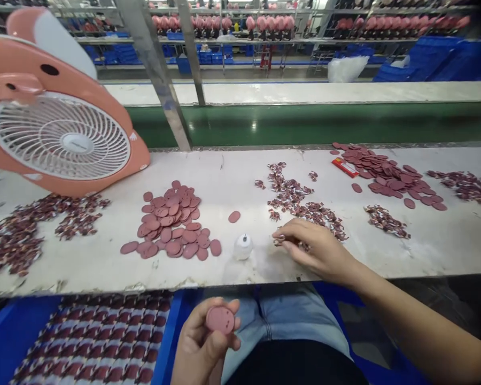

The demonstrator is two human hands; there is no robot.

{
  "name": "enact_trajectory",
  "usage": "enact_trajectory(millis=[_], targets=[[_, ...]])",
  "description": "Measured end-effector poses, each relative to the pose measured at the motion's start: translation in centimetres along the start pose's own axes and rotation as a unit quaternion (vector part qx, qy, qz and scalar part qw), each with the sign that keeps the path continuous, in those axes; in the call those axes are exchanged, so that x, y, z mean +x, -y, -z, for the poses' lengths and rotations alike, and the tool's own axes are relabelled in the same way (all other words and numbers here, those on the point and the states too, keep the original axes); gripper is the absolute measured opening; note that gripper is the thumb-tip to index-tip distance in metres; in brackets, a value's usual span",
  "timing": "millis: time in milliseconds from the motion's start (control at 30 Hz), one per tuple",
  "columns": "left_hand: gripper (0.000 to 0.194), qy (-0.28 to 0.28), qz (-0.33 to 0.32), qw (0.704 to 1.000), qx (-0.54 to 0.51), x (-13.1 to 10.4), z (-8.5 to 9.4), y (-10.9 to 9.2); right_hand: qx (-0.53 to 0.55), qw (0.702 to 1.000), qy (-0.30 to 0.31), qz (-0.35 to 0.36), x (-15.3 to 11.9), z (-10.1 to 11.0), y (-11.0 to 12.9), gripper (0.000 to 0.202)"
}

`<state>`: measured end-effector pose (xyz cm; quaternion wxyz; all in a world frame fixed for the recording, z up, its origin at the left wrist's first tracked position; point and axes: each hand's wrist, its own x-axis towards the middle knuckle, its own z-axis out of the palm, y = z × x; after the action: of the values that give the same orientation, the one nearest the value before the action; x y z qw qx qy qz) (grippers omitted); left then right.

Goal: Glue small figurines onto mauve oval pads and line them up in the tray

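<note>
My left hand (pixel 208 342) is closed on a flat oval reddish-brown disc (pixel 219 319) with small holes, held below the table's front edge. Over the table, my right hand (pixel 312 248) pinches a small brown-and-metal piece (pixel 279 240) between thumb and fingers; its exact kind is too small to make out. Just beyond that hand spreads a pile of similar small pieces (pixel 291 192). Between my hands stands a small white round holder (pixel 243 247) with a dark pin on top. A single disc (pixel 234 216) lies behind it, and a heap of discs (pixel 172 219) is to its left.
A pink animal-shaped fan (pixel 76 128) stands at the left, with more small pieces (pixel 16 240) before it. More discs (pixel 393 176) and a red packet (pixel 345 167) lie at the right. Below the edge, a blue crate (pixel 170 342) holds rows of brown parts. Metal posts (pixel 156 69) rise behind.
</note>
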<state>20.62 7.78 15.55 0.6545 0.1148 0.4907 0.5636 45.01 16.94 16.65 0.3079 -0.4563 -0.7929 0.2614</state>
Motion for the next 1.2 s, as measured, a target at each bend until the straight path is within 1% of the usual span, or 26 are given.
enact_trajectory(millis=[67, 133, 200, 267, 300, 333, 400, 433, 500, 633, 800, 933, 1067, 1200], targets=[[0.04, 0.024, 0.031, 0.999, -0.006, -0.4, 0.0, 0.0, 0.072, 0.997, -0.015, -0.01, -1.3, -0.3, 1.6, 0.02], [0.036, 0.057, 0.061, 0.996, -0.008, -0.7, 0.2, 0.0, 0.161, 0.987, 0.0, -0.029, -2.3, -0.9, 3.4, 0.019], [0.034, 0.111, 0.09, 0.99, -0.01, -0.8, 0.5, 0.1, 0.267, 0.961, 0.024, -0.06, -3.0, -1.5, 5.1, 0.015], [0.033, 0.173, 0.11, 0.979, -0.019, -0.8, 0.9, 0.3, 0.334, 0.938, 0.038, -0.081, -3.2, -2.1, 6.4, 0.014], [0.033, 0.197, 0.114, 0.973, -0.026, -0.9, 1.1, 0.4, 0.335, 0.938, 0.042, -0.078, -3.2, -2.3, 6.9, 0.016], [0.033, 0.215, 0.115, 0.969, -0.033, -0.9, 1.2, 0.5, 0.317, 0.945, 0.046, -0.062, -3.2, -2.5, 7.2, 0.019], [0.033, 0.234, 0.112, 0.965, -0.041, -1.0, 1.5, 0.7, 0.27, 0.961, 0.055, -0.015, -3.2, -2.8, 7.8, 0.022], [0.033, 0.239, 0.113, 0.964, -0.042, -1.1, 1.6, 0.8, 0.255, 0.965, 0.062, 0.004, -3.1, -2.8, 8.0, 0.022], [0.032, 0.245, 0.12, 0.961, -0.041, -1.3, 1.7, 0.8, 0.238, 0.968, 0.072, 0.021, -3.1, -2.9, 8.2, 0.019], [0.031, 0.243, 0.132, 0.96, -0.039, -1.7, 1.9, 0.7, 0.211, 0.974, 0.08, 0.031, -2.9, -2.9, 8.5, 0.015], [0.031, 0.235, 0.133, 0.962, -0.029, -1.8, 1.9, 0.6, 0.189, 0.976, 0.089, 0.062, -2.6, -2.8, 8.7, 0.018], [0.03, 0.233, 0.136, 0.963, -0.021, -1.7, 1.9, 0.7, 0.163, 0.979, 0.09, 0.082, -2.5, -2.7, 8.8, 0.013], [0.032, 0.227, 0.139, 0.964, -0.017, -1.6, 2.0, 0.9, 0.129, 0.982, 0.104, 0.089, -2.3, -2.6, 8.9, 0.012], [0.031, 0.221, 0.152, 0.963, -0.02, -1.5, 2.1, 1.1, 0.128, 0.981, 0.112, 0.097, -2.0, -2.5, 8.8, 0.01]])
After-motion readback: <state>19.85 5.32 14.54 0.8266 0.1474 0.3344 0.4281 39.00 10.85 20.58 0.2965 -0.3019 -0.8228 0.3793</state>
